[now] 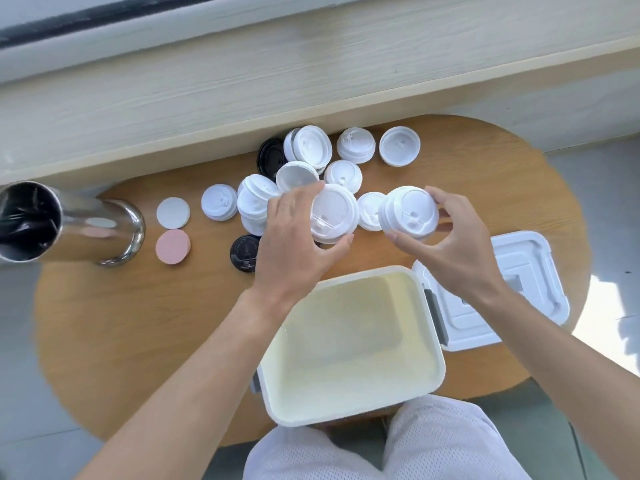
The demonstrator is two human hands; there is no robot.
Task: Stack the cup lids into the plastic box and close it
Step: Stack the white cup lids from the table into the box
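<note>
From the head camera, looking down on the wooden bench (138, 323), the person holds two small stacks of white cup lids above it. The left hand (294, 233) grips the left stack (334, 213), with the fingers curled over the far rim and the thumb under the near rim. The right hand (446, 244) grips the right stack (408, 213) in the same manner, the thumb at the near side and the fingers round the far right side. The two stacks are near each other, side by side, not touching as far as I can see.

The plastic box (429, 341) stands open at 6 o'clock from both hands, close to the person's body, and I see no lids in it. Its long axis runs roughly from 12 to 6 o'clock. I judge both hands are about equally near to it; the left hand lies more directly over its far rim. The box cover (540, 271) lies at 4 o'clock from the right hand, just beside the box.

More loose lids (356, 145) lie at 12 o'clock, with one black lid (244, 252) at 9 o'clock from the left wrist. Two flat round discs, one white disc (173, 212) and one pink disc (173, 246), lie beside a shiny metal cup (114, 230).

I can read no brand or writing; the print on the black lid is too small.
</note>
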